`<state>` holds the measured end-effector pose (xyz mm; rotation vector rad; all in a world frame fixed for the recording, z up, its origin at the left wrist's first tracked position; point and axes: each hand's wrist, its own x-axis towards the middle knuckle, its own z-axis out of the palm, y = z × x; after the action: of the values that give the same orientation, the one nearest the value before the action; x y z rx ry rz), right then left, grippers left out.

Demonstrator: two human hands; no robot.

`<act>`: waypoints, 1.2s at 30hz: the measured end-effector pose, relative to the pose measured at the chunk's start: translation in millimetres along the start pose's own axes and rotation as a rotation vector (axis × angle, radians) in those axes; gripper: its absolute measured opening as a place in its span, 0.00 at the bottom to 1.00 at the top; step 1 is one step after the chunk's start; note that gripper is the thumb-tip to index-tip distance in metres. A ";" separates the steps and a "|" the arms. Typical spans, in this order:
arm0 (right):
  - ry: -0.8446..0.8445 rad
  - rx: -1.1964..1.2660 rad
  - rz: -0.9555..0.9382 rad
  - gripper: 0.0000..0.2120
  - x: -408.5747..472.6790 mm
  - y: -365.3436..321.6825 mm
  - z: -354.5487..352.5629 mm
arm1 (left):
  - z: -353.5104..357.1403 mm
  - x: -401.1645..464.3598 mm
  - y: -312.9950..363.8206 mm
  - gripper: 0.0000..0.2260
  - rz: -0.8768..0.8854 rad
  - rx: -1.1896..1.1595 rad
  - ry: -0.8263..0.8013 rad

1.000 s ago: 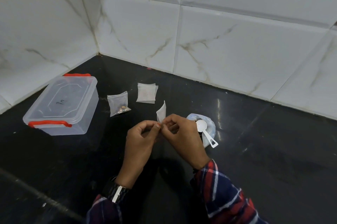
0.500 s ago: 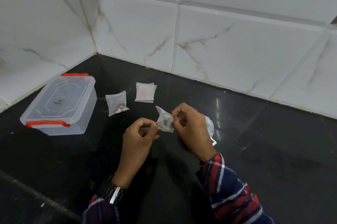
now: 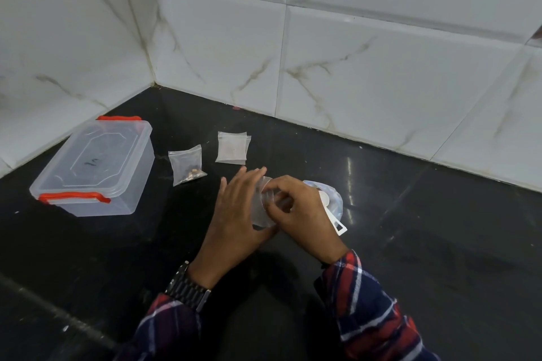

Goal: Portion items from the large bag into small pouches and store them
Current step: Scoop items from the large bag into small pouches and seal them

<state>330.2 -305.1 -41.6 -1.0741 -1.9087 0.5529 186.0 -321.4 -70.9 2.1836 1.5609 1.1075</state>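
Note:
A small clear pouch [image 3: 262, 208] is held between both hands above the black counter. My left hand [image 3: 234, 214] has its fingers spread flat against the pouch's left side, thumb under it. My right hand [image 3: 299, 214] pinches the pouch's top edge. Behind the right hand lies the large bag [image 3: 330, 196] with a white measuring spoon [image 3: 334, 218] resting on it. A filled pouch [image 3: 187, 165] with brown bits lies to the left, and a stack of empty pouches [image 3: 232, 147] lies further back.
A clear plastic box [image 3: 93, 168] with a shut lid and red clips stands at the left on the black counter [image 3: 410, 243]. White marble tile walls [image 3: 352, 67] meet in a corner behind it.
The pouch went from pinched at its top by both hands to spread out between them. My left fingers opened flat against it. The hands dropped slightly toward the counter.

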 end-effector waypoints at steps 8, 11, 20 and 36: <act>0.103 -0.162 0.061 0.11 1.6 4.6 -9.9 | 4.0 9.2 11.1 0.22 -0.044 -0.140 0.058; 0.098 -0.171 0.092 0.10 -0.6 0.7 -14.5 | 10.3 11.7 14.6 0.28 -0.026 -0.121 0.010; 0.127 -0.156 0.254 0.10 -8.5 13.4 -29.9 | 34.3 18.0 20.4 0.20 -0.080 -0.255 -0.055; -0.150 -0.353 0.551 0.10 -40.3 62.0 -60.9 | 68.2 17.3 26.9 0.22 -0.376 -0.174 -0.190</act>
<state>421.2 -308.0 -71.2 -1.8610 -1.8733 0.6212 254.7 -301.4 -94.4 1.7333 1.6325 0.8556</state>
